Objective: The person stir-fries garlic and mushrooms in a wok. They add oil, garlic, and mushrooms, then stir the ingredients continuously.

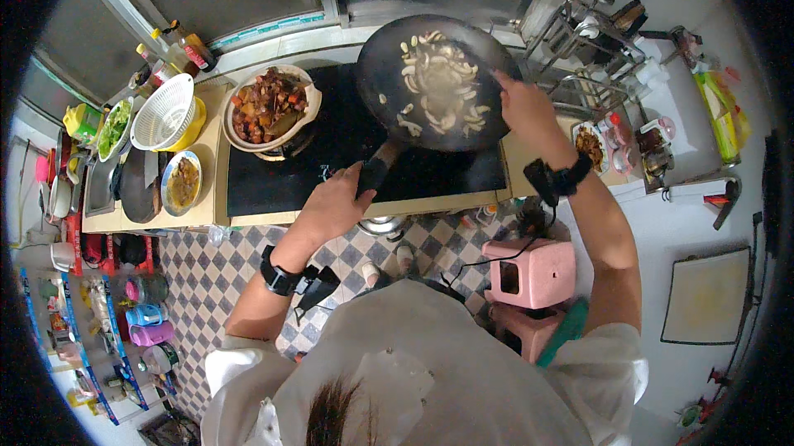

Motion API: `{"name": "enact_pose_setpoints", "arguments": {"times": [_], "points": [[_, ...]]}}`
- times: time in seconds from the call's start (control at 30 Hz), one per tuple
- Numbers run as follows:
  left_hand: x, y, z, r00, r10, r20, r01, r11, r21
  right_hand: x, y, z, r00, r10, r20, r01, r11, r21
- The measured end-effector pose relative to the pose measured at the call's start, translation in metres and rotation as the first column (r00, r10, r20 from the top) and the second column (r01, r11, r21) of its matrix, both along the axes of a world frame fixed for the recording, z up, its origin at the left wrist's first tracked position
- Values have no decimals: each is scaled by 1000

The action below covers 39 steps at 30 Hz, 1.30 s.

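A dark wok (378,120) sits on the black cooktop (273,189), with pale sliced mushrooms (443,120) and bubbling liquid inside. My left hand (332,201) is wrapped around the wok's handle (379,168), which points toward me. Over the wok's right rim, my right hand (530,111) has its index finger stretched toward the inside and the others curled. Whether it holds a thin tool or the rim itself cannot be made out. To the wok's left stands a clay pot (315,100) heaped with braised meat and orange chunks (270,108).
Left on the counter are a bowl of food (182,183), a cleaver (151,170) on a round dark board (138,198), a white colander (164,112) and greens (116,128). Sauce bottles (192,52) line the sill. Right are a metal rack (567,52) and pink stools (539,272).
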State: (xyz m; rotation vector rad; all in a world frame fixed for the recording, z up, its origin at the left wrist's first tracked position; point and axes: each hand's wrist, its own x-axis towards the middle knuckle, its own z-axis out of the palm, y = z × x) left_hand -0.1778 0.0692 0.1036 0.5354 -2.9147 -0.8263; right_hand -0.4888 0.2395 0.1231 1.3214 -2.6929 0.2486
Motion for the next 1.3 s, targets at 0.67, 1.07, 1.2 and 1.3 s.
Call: {"name": "enact_pose_setpoints", "arguments": {"times": [0.67,1.07,1.2,1.3], "points": [[-1,20,4,994,108,1,-106,972,-209,46,31,40,914,297,-278,-231,942,244],[-1,20,2,976,218,-13,-218,971,-93,-131,-40,74,736,634,-238,-267,595,758],[0,20,1,977,210,-38,-213,971,-111,-110,-97,65,926,303,227,-361,888,285],[-1,20,0,976,216,-19,-217,969,-116,-59,-103,71,937,323,137,-350,879,323]]}}
